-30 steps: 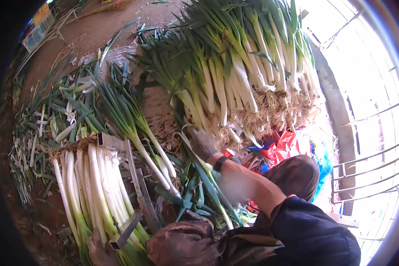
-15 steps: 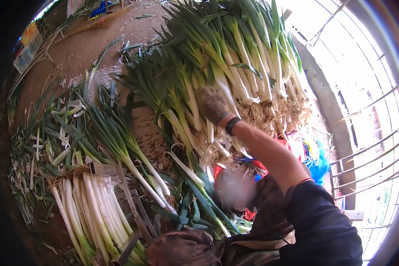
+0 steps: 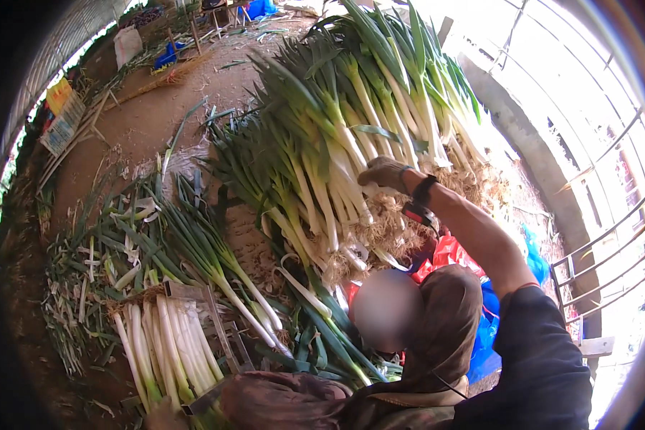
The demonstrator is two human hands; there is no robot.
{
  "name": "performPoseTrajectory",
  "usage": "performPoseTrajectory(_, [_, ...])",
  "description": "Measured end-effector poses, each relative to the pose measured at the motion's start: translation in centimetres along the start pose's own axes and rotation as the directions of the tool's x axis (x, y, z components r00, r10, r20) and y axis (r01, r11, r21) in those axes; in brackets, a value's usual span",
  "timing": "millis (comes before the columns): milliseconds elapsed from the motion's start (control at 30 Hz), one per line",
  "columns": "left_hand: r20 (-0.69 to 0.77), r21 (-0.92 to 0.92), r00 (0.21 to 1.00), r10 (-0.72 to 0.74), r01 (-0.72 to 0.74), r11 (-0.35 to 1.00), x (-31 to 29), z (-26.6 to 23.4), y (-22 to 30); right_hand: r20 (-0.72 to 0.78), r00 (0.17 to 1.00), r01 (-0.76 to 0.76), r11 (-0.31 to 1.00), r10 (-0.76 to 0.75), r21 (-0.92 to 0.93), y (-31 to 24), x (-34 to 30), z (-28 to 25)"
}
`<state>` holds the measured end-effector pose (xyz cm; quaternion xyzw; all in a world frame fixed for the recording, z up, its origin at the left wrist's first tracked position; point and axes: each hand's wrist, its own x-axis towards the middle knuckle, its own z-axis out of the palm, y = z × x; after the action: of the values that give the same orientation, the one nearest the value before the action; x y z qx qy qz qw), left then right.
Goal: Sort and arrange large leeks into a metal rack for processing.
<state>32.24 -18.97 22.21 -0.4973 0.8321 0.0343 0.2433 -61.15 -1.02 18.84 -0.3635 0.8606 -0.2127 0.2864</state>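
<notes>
My right hand (image 3: 385,174), in a brown work glove, reaches into the big heap of leeks (image 3: 322,93). Its fingers are bent against the white stalks, just above the bushy roots (image 3: 390,222); the fingertips are partly hidden. A blurred brown patch at the lower left edge, beside the trimmed leeks, looks like my left hand (image 3: 166,416), with no fingers to be made out. Those leeks (image 3: 168,337) lie side by side in a metal frame (image 3: 222,322), white stalks toward me. A few loose leeks (image 3: 229,279) rest just beyond the frame.
Cut leaves and peelings (image 3: 86,279) litter the left side. Red plastic (image 3: 455,258) and blue plastic (image 3: 486,337) lie by my knee (image 3: 451,301). A low concrete edge (image 3: 537,143) and metal bars (image 3: 602,251) run along the right. A straw broom (image 3: 165,80) lies far left.
My right hand has moved right and slightly nearer along the heap, toward the roots. The view has shifted, and a brown patch has come in at the lower left edge.
</notes>
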Motion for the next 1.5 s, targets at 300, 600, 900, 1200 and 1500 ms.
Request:
performPoseTrajectory(300, [-0.228, -0.916, 0.909, 0.348, -0.321, 0.239, 2.0, -12.8, 27.3, 0.171, 0.771, 0.596, 0.790, -0.613, 0.143, -11.7, -24.8, 3.8])
performPoseTrajectory(600, [0.160, -0.829, 0.912, 0.377, 0.331, -0.450, -0.3, 2.4, 46.0, 0.420, 0.907, 0.092, 0.985, -0.021, -0.149, -11.0, -40.0, 19.6])
performPoseTrajectory(900, [0.130, -0.812, 0.923, 0.361, 0.308, -0.496, -4.6, 2.8, 41.5, 0.649, 0.671, 0.636, 0.728, -0.359, -0.255, -6.4, -38.1, 25.9])
performPoseTrajectory(1200, [-0.020, -0.790, 0.800, 0.600, 0.355, -0.500, -11.5, 5.4, 41.0, 0.534, 0.846, -0.404, 0.665, 0.009, 0.628, -4.0, -37.3, 27.7])
performPoseTrajectory(1500, [0.224, -0.765, 0.862, 0.455, 0.445, -0.465, -11.9, 6.7, 41.8, 0.496, 0.868, -0.341, 0.683, -0.036, 0.646, -2.0, -39.0, 26.0])
